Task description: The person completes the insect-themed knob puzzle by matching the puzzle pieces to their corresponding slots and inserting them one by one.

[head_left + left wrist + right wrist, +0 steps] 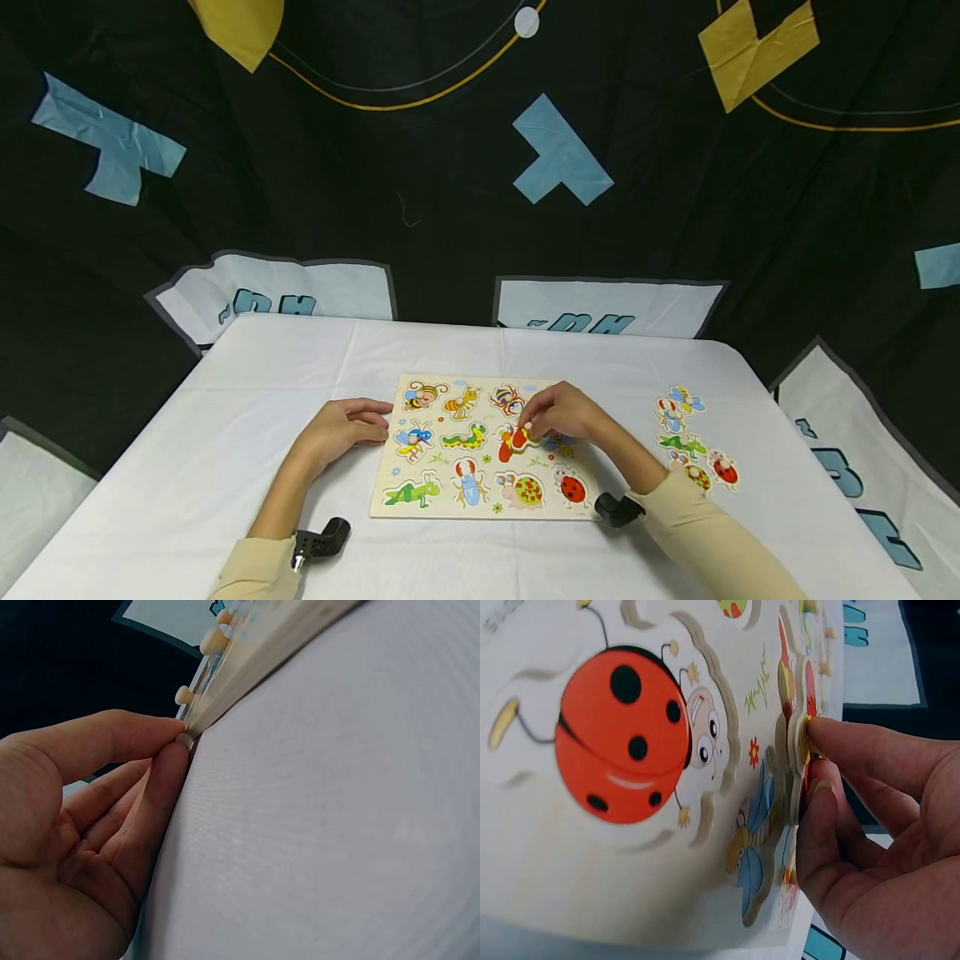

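A wooden peg puzzle board [480, 510] with printed insects lies on the white table. My right hand [558, 411] pinches a red butterfly piece [801, 735] between thumb and fingers. The piece is tilted over the butterfly picture on the board's right half. Nearby, the ladybug recess [626, 735] and the blue-winged insect recess [751, 847] show their printed pictures. At the board's left edge, my left hand [341, 429] holds the rim with thumb and index fingertips [169, 729]. Knobbed pieces, among them a green caterpillar [465, 437] and a mosquito [414, 440], sit in the board.
Several loose pieces lie in a group on the right of the table: a blue-winged insect [686, 399], a stag beetle [670, 415], a grasshopper [682, 445], a snail [696, 475] and a ladybug [723, 471]. A black patterned cloth [450, 208] hangs behind the table.
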Tool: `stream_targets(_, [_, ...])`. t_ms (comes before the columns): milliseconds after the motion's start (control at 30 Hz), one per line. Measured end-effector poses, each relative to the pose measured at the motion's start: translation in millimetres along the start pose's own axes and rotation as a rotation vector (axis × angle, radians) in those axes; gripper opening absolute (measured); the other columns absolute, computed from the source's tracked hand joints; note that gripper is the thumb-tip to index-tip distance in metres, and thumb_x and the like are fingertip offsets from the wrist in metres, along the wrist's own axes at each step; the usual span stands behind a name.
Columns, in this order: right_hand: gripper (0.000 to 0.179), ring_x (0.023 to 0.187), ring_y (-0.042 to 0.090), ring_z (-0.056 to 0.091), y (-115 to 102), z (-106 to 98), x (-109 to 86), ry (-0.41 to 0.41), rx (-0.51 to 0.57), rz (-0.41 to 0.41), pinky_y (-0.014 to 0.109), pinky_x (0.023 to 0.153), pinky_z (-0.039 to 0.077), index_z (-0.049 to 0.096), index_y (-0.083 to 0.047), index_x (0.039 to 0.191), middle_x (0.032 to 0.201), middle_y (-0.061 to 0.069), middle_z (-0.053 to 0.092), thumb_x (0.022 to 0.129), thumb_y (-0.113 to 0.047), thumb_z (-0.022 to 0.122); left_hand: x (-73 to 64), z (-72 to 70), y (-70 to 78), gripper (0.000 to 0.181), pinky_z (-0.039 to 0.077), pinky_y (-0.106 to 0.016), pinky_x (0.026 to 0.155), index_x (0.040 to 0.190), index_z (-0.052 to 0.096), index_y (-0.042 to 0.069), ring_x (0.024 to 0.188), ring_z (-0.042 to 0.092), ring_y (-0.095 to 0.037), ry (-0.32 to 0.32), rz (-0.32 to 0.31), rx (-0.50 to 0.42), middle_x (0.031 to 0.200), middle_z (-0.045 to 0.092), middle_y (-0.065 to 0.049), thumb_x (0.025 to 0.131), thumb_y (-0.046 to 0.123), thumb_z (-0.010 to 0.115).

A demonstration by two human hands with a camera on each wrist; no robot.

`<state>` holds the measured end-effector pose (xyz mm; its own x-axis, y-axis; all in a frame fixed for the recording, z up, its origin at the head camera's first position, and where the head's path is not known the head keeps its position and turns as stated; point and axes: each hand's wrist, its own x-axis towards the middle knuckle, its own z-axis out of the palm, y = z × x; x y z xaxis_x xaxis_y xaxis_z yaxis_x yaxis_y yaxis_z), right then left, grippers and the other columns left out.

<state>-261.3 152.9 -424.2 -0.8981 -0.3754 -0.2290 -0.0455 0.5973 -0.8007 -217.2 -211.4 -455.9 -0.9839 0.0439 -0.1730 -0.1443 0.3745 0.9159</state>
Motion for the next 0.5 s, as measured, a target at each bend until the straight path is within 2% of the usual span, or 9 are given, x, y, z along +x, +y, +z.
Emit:
stream_targets(267, [0.014, 0.063, 0.013, 0.052, -5, 7, 2.8, -0.044, 0.005, 0.002, 0.027, 0.061, 0.045, 0.079, -0.004, 0.086, 0.067, -0.002, 0.062, 0.074, 0.003, 0.078, -0.6, -0.3, -0.3, 0.049, 0.055, -0.025, 0.072, 0.127, 0.068, 0.001, 0.083, 0.068, -0.012, 0.004, -0.009, 0.008, 0.094, 0.075, -0.005, 0.079, 0.007, 0.081])
stream_targets(500, [0.015, 0.062, 0.013, 0.051, -10, 12, 2.9, -0.051, -0.007, 0.013, 0.028, 0.060, 0.044, 0.079, -0.006, 0.085, 0.067, -0.002, 0.062, 0.073, 0.002, 0.078, -0.5, -0.4, 0.4, 0.048, 0.054, -0.024, 0.073, 0.125, 0.070, 0.002, 0.083, 0.067, -0.012, 0.007, -0.007, 0.021, 0.094, 0.075, -0.006, 0.079, 0.007, 0.081])
